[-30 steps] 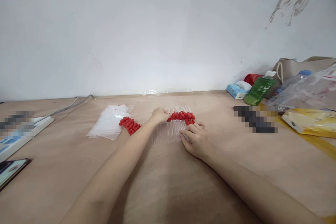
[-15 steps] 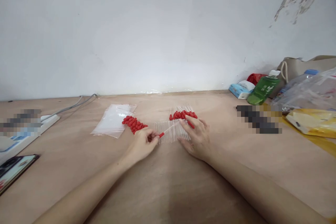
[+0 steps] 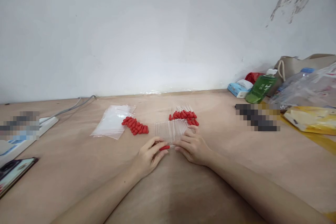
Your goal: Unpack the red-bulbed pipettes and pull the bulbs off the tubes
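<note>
My left hand (image 3: pixel 150 154) pinches the red rubber bulb (image 3: pixel 165 147) of a clear glass dropper low on the wooden table (image 3: pixel 168 189). My right hand (image 3: pixel 193 144) pinches the clear tube end of that same dropper, fingers curled. Just beyond both hands lies a row of clear glass tubes (image 3: pixel 170 129). A heap of red bulbs (image 3: pixel 185 115) sits behind the tubes. A second heap of red bulbs (image 3: pixel 135 126) lies to the left.
Clear plastic bags (image 3: pixel 111 123) lie left of the bulbs. A power strip (image 3: pixel 31 129) and a phone (image 3: pixel 13 175) are at the far left. A green bottle (image 3: pixel 259 89), tissue pack (image 3: pixel 238 89), a yellow packet (image 3: pixel 312 119) and bags crowd the right.
My left hand went from the far bulb heap back toward me with one red-bulbed dropper. My right hand left the tube row and took hold of the dropper's tube end.
</note>
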`<action>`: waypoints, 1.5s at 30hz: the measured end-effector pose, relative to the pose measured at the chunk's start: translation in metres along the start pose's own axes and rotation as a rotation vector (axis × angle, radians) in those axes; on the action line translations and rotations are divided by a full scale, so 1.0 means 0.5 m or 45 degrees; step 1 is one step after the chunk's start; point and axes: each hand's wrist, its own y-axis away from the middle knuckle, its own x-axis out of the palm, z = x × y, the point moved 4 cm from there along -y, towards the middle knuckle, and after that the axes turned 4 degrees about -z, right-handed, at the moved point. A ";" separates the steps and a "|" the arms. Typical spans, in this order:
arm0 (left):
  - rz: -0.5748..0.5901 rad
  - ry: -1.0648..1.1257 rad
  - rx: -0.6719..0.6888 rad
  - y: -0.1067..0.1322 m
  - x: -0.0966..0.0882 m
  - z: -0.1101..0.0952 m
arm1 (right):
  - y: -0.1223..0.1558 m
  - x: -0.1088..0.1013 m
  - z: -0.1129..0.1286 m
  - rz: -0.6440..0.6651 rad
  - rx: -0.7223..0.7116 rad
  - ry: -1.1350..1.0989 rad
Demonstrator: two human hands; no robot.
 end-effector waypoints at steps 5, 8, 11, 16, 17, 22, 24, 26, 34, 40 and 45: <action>0.106 -0.011 -0.051 0.004 0.009 -0.002 | 0.001 -0.001 0.014 0.013 -0.048 -0.025; 0.124 -0.028 -0.081 0.007 -0.002 0.010 | 0.011 -0.010 0.001 0.012 -0.053 -0.033; 0.023 -0.091 -0.156 0.016 -0.036 0.043 | 0.025 -0.026 -0.041 -0.050 0.091 0.006; -0.184 -0.170 -0.158 0.032 -0.076 0.069 | 0.036 -0.031 -0.092 -0.144 0.435 0.163; -0.234 -0.189 -0.168 0.031 -0.079 0.070 | 0.034 -0.028 -0.090 -0.134 0.454 0.190; -0.455 -0.267 -0.313 -0.010 -0.122 0.094 | 0.008 -0.020 -0.070 -0.159 0.495 0.231; -0.481 -0.283 -0.440 -0.041 -0.157 0.124 | -0.006 -0.017 -0.070 -0.177 0.494 0.252; -0.429 -0.228 -0.588 -0.073 -0.191 0.163 | -0.021 -0.007 -0.071 -0.170 0.473 0.293; -0.321 -0.213 -0.898 -0.101 -0.234 0.261 | -0.046 0.049 -0.056 -0.085 0.444 0.407; -0.102 -0.264 -0.964 -0.067 -0.201 0.296 | -0.041 0.056 -0.046 0.027 0.463 0.403; -0.035 -0.338 -1.005 -0.055 -0.194 0.317 | -0.043 0.058 -0.040 0.011 0.440 0.387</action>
